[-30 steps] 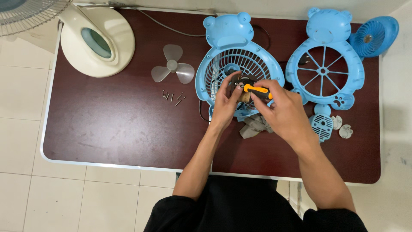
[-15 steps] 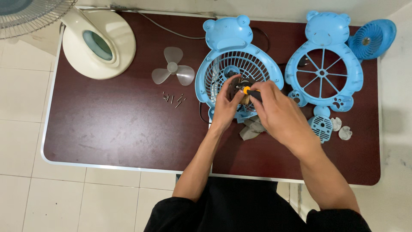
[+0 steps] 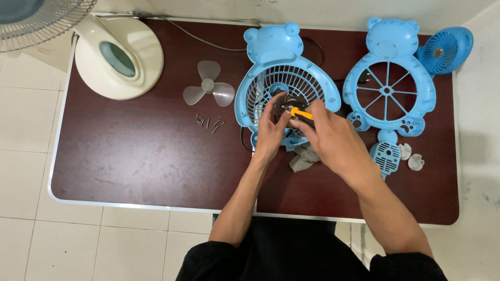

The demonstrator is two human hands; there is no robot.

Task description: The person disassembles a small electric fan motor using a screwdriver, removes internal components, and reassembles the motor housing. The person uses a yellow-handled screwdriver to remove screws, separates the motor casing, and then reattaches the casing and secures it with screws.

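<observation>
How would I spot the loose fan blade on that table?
Start at the dark red table and find the cream fan base at its far left corner. Just right of it, before the blue bear-shaped fan housing, lies the fan blade: pale, translucent, three-lobed, with small screws scattered below it.

I count two blue bear-shaped fan shells (image 3: 274, 47) (image 3: 390, 39), one clear three-blade propeller (image 3: 208, 89), two small white discs (image 3: 404, 151) (image 3: 415, 162) — and one cream fan base (image 3: 119, 57).
</observation>
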